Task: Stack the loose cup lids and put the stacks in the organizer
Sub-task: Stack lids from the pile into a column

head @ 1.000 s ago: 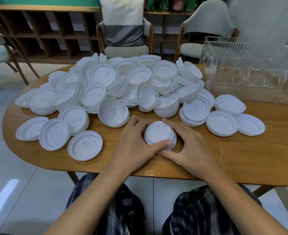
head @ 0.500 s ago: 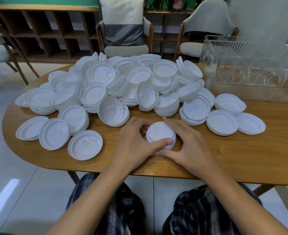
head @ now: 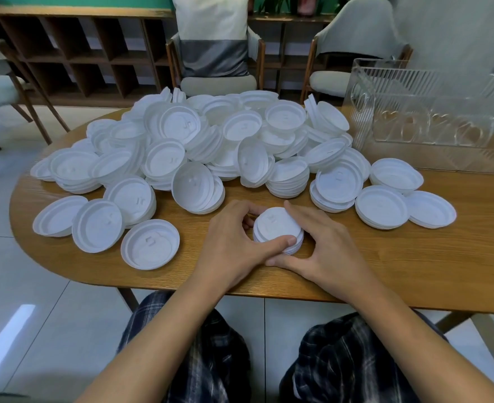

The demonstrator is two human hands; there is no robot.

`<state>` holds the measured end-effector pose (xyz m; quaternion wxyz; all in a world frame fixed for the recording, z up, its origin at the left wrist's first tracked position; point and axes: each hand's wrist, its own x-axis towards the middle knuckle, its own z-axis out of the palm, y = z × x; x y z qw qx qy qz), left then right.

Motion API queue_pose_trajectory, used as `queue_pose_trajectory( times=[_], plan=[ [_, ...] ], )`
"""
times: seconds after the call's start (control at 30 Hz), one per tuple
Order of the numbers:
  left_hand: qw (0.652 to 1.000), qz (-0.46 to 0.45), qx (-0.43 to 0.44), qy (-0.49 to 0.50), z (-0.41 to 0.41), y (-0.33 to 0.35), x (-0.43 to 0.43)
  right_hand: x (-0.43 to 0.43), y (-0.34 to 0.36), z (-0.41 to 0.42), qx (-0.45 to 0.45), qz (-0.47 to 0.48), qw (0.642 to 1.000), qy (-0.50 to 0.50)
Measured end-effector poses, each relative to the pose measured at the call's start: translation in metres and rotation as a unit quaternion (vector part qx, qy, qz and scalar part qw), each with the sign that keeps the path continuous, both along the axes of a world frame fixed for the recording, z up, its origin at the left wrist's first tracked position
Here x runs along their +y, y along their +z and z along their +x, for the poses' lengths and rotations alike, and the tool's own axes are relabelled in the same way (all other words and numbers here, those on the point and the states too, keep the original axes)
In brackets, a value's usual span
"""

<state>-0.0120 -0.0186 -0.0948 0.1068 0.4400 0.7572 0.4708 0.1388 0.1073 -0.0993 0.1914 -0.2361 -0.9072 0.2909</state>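
Note:
A short stack of white cup lids (head: 275,225) stands on the wooden table (head: 414,266) near its front edge, its layers slightly uneven. My left hand (head: 228,242) grips the stack from the left, thumb curled across its near side. My right hand (head: 324,245) cups it from the right, fingers over the far rim and thumb at the table by the base. A large heap of loose white lids (head: 211,141) covers the middle and back of the table. The clear plastic organizer (head: 426,117) stands at the back right and looks empty.
Single lids and small piles lie at the front left (head: 149,248) and at the right (head: 381,207). Bare wood stretches from my right hand to the table's right edge. Chairs (head: 216,53) and a wooden shelf unit (head: 74,53) stand behind the table.
The lid stack between my hands has shifted slightly, and my fingers have adjusted around it. Both hands stay in the same spot on the table.

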Motion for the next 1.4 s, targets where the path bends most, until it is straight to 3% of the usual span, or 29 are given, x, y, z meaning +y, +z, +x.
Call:
queue_pose_trajectory(
  times=[0.2,0.33,0.53,0.7,0.9,1.2,1.4],
  plan=[
    [0.999,-0.017,0.021,-0.024,-0.003,-0.001,-0.002,0.0,0.001,0.0,0.0,0.018,1.0,0.006],
    [0.995,-0.026,0.085,-0.036,0.001,0.001,-0.018,-0.004,0.005,-0.004,0.003,0.003,1.0,0.005],
    [0.955,0.035,0.294,0.039,-0.014,0.011,-0.075,-0.028,0.01,-0.026,0.015,-0.001,1.0,0.024],
    [0.919,-0.035,0.385,0.083,-0.049,0.005,-0.107,-0.037,0.01,-0.04,0.006,0.005,1.0,0.029],
    [0.914,-0.072,0.391,0.08,-0.062,-0.003,-0.117,-0.038,0.012,-0.048,-0.002,0.022,0.999,0.033],
    [0.915,0.012,0.401,-0.048,-0.049,0.003,-0.104,-0.027,0.015,-0.036,-0.006,0.031,0.999,0.043],
    [0.957,0.046,0.274,-0.086,-0.037,0.023,-0.089,-0.018,0.012,-0.028,-0.001,0.034,0.998,0.052]
  ],
)
